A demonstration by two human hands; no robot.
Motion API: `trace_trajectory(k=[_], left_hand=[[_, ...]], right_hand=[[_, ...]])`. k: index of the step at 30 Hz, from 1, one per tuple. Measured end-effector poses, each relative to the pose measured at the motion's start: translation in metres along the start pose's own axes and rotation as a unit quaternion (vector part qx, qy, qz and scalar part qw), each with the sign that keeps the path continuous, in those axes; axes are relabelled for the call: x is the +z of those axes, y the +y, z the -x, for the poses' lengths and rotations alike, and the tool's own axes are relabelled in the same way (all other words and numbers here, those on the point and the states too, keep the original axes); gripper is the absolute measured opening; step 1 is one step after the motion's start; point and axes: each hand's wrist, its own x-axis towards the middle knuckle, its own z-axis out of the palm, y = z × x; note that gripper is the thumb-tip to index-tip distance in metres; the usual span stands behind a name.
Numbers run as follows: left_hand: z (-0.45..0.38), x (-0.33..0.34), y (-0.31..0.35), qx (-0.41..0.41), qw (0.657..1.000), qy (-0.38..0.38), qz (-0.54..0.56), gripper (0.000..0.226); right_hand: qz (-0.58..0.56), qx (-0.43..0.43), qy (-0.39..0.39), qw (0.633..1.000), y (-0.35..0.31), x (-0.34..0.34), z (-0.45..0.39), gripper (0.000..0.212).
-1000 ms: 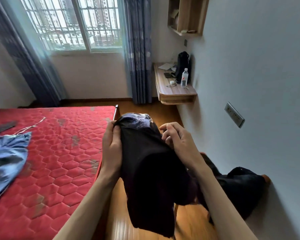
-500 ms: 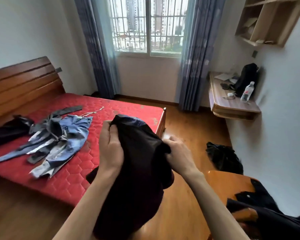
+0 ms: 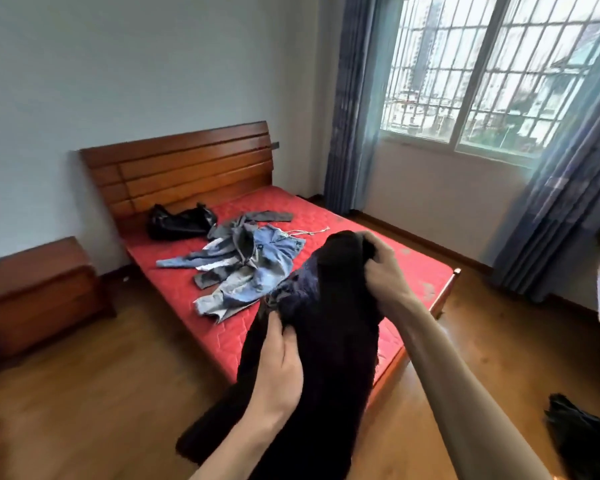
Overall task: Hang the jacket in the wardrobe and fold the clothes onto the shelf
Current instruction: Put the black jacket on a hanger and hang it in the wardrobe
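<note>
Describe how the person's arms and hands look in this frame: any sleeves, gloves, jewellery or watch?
Both forearms are bare as far as the frame shows, with no sleeve edge in view. The left hand and right hand wear no gloves, and no ring, watch or bracelet is visible on the parts that show. Both arms are slim.

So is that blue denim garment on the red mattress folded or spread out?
Spread out, unfolded: the blue denim garment lies rumpled, sleeves splayed, across the red mattress.

The black garment [image 3: 329, 327] is soft, matt cloth; the mattress [image 3: 361, 237] is red quilted cloth; the headboard [image 3: 187, 168] and floor [image 3: 101, 393] are shiny smooth wood.
</note>
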Motion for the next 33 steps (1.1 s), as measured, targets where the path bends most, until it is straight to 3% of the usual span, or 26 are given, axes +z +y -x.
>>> trace_trajectory(k=[4,7,9,10,12,14,17,18,22,26,30,33], left_hand=[[-0.024,-0.017,-0.014,0.006,0.987,-0.131,-0.091,0.039],[-0.043,-0.043,0.009,-0.033,0.928,-0.297,-0.221,0.021],[-0.055,-0.052,0.032,-0.083,0.915,-0.345,-0.195,0.024],[-0.060,-0.052,0.044,-0.079,0.932,-0.322,-0.149,0.025],[-0.077,-0.046,0.057,0.015,0.984,-0.162,-0.078,0.029],[-0.095,-0.036,0.060,0.132,0.985,-0.037,-0.101,0.009],[-0.121,-0.016,0.054,0.189,0.951,-0.122,-0.211,0.056],[-0.127,-0.007,0.055,0.182,0.944,-0.158,-0.226,0.059],[-0.135,0.026,0.048,0.142,0.940,-0.194,-0.240,0.030],[-0.136,0.021,0.041,0.141,0.955,-0.119,-0.231,0.027],[-0.139,0.005,0.059,0.158,0.953,-0.021,-0.256,0.018],[-0.141,-0.007,0.076,0.185,0.921,0.088,-0.331,0.030]], right_hand=[[-0.108,0.040,-0.088,0.989,-0.011,0.006,-0.011,0.042],[-0.103,0.067,-0.154,0.980,-0.016,-0.002,-0.018,0.049],[-0.101,0.093,-0.184,0.973,-0.016,-0.010,-0.023,0.049],[-0.106,0.107,-0.199,0.968,-0.014,-0.014,-0.026,0.049],[-0.104,0.122,-0.243,0.957,-0.013,-0.021,-0.034,0.049],[-0.097,0.122,-0.285,0.946,-0.014,-0.026,-0.043,0.050],[-0.093,0.106,-0.315,0.939,-0.018,-0.030,-0.054,0.048],[-0.091,0.097,-0.321,0.938,-0.020,-0.031,-0.057,0.045],[-0.041,0.073,-0.329,0.941,-0.026,-0.037,-0.069,0.032],[-0.006,0.057,-0.330,0.942,-0.030,-0.047,-0.081,0.010],[0.042,0.022,-0.385,0.922,-0.026,-0.048,-0.088,0.035],[0.141,-0.088,-0.351,0.921,-0.009,-0.037,-0.095,0.037]])
